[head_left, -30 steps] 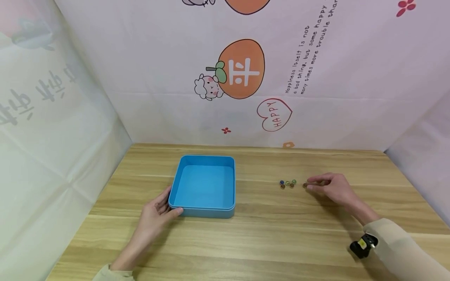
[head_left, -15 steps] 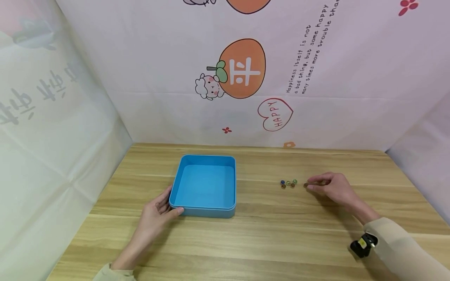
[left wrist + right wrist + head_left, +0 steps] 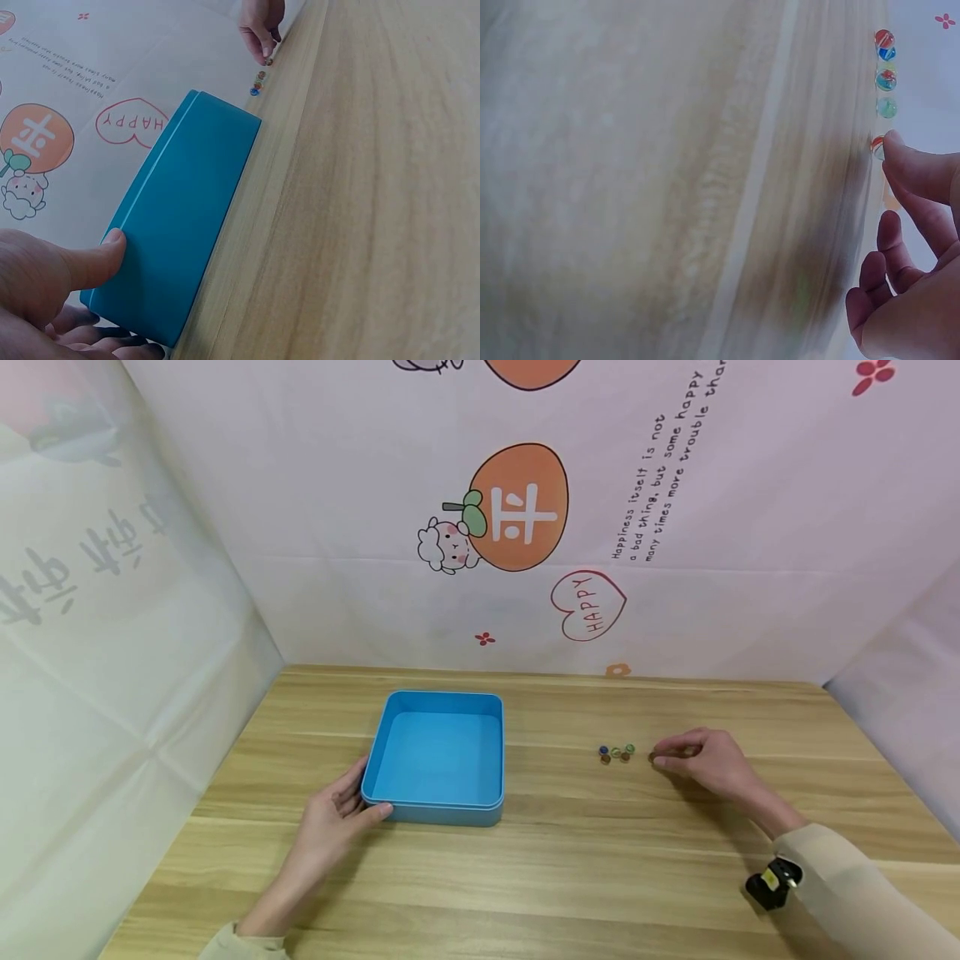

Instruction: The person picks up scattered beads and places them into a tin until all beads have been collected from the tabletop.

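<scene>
My left hand holds the near left corner of a square blue box. Its thumb presses the front wall just under the rim, and the other fingers lie along the left side and bottom edge in the left wrist view. The box stands with its top uncovered and nothing in it. To the right, my right hand pinches a glass marble with red and white swirls between thumb and index finger, low at the tabletop. The thumb partly covers it. Its other fingers are loosely curled.
Several more marbles, one a blue marble, lie in a small cluster left of my right hand. A wood-grain table carries everything. Printed white cloth walls off its back and sides. A black device hangs at my right wrist.
My right thumb and index finger have edged slightly left and now cover more of the marble. My left hand and the box have stayed put.
</scene>
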Tool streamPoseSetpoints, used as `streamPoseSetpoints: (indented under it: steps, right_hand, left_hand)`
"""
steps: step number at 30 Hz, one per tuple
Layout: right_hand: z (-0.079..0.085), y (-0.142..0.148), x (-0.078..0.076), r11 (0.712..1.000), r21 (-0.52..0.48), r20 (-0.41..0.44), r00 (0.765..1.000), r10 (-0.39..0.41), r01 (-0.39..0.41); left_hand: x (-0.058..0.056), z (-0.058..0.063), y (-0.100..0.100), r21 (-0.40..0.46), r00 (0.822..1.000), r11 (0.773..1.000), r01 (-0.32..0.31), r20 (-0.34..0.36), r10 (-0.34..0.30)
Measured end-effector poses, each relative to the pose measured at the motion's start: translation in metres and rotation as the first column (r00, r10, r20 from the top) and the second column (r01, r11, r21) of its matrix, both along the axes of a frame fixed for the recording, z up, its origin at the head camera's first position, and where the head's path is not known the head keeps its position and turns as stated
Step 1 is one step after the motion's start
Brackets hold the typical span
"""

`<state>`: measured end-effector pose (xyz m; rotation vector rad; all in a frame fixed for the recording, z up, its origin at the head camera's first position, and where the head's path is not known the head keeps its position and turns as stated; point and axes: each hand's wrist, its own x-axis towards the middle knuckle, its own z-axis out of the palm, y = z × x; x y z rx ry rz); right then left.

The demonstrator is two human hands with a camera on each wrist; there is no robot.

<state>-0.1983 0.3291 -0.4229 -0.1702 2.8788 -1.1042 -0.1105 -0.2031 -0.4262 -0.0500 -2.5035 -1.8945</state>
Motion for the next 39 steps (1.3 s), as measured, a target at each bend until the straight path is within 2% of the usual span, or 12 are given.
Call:
streamPoseSetpoints:
  steps: [12, 39]
  right_hand:
    - [-0.002, -0.001, -0.003, 0.999, 0.049, -0.011, 1.0, 0.018, -0.018]
    - [0.009, -0.011, -0.005, 1.0, -0.003, -0.012, 1.0, -0.007, 0.007]
  left_hand:
    - [0.0, 0.0, 0.0, -0.012, 1.0, 1.0, -0.003, -0.007, 0.003]
    - [-0.002, -0.001, 0.0, -0.015, 1.0, 1.0, -0.003, -0.002, 0.003]
